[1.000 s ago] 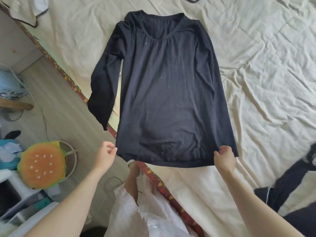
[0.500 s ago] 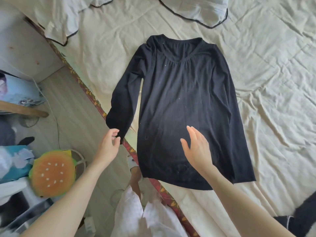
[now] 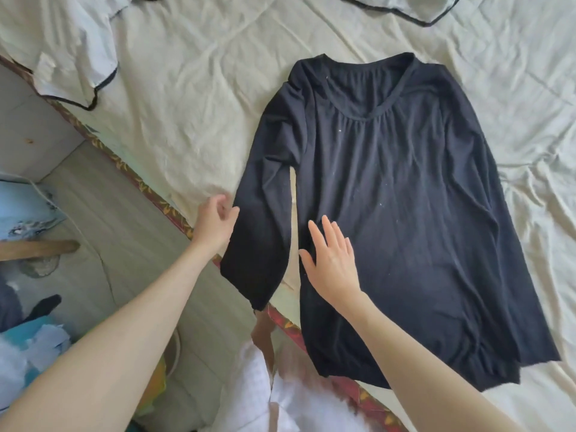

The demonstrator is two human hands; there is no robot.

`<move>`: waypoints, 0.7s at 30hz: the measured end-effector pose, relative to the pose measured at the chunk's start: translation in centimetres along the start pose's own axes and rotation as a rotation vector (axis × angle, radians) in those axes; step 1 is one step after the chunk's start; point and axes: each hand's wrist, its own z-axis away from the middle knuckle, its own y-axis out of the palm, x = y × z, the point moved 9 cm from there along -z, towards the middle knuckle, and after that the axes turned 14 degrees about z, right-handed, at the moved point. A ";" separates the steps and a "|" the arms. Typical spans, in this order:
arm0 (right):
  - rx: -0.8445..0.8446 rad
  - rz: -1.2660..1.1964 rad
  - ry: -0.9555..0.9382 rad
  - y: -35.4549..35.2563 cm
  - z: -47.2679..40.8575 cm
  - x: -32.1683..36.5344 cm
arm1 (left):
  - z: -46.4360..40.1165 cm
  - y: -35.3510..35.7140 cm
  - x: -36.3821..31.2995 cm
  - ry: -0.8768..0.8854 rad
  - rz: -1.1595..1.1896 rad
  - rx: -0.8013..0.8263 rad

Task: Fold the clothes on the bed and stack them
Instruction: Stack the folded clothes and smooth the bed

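Our left hand (image 3: 215, 225) is at the edge of the black shirt (image 3: 402, 213), on its sleeve (image 3: 261, 232); thumb and fingers are curled toward the cloth, but we cannot tell if they really pinch it, bc the fingertips are half hidden behind the fabric. Our right hand (image 3: 333, 260) lies flat, fingers straight and a bit spread, on the lower body of the shirt, just right of the sleeve, holding nothing. The shirt is spread front up on the bed (image 3: 193, 98), neck away from the hands, hem near us. The sleeve end hangs over the bed border (image 3: 162, 204), below the left hand. The other sleeve is hard to make out, dark on dark. A pale garment w/ black trim (image 3: 78, 57) lies far above the left hand, and another one (image 3: 414, 7) is cut off by the top edge. The sheet is cream and wrinkled. Left of the bed is a wooden floor (image 3: 124, 244); things at the left edge are cut off and blurred.
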 end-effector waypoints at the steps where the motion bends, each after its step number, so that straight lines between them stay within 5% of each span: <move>1: -0.011 -0.009 0.018 -0.2 -0.8 0.7 | -0.6 0.2 -0.1 -0.010 0.017 0.007; 5: -0.053 -0.019 0.122 -1.7 -3.8 1.7 | -1.2 1.8 -0.2 -0.027 -0.055 0.169; 9: -0.124 -0.007 0.143 -4.6 -7.3 2.3 | -1.4 -0.9 -0.9 -0.047 0.184 0.203; 21: 0.020 -0.035 0.009 -5.9 -13.6 9.3 | -6.5 -18.5 -5.2 0.162 0.505 -0.254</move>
